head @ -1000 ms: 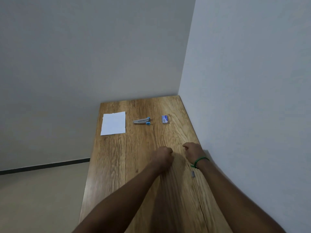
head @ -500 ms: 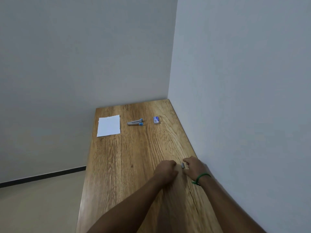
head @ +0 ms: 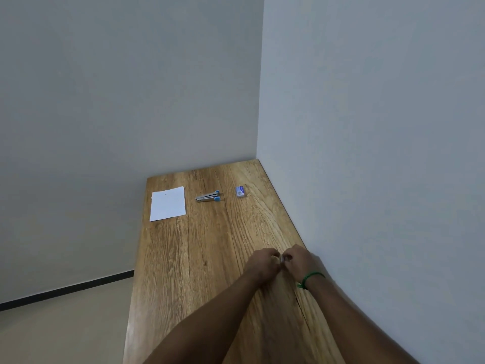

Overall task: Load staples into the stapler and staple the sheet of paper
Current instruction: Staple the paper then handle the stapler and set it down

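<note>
- A wooden surface (head: 210,258) is set into a grey-walled corner.
- Near, a small metallic piece (head: 281,259), likely a brittle staple strip, is pinched between left hand (head: 263,264) and right hand (head: 301,261); a light end grip is advised.
- Far, the stiff stapler (head: 207,197) lies between the limp paper (head: 168,203) and the staple box (head: 240,191).

Bare forearms, thin green band (head: 309,276) on the right wrist
</note>
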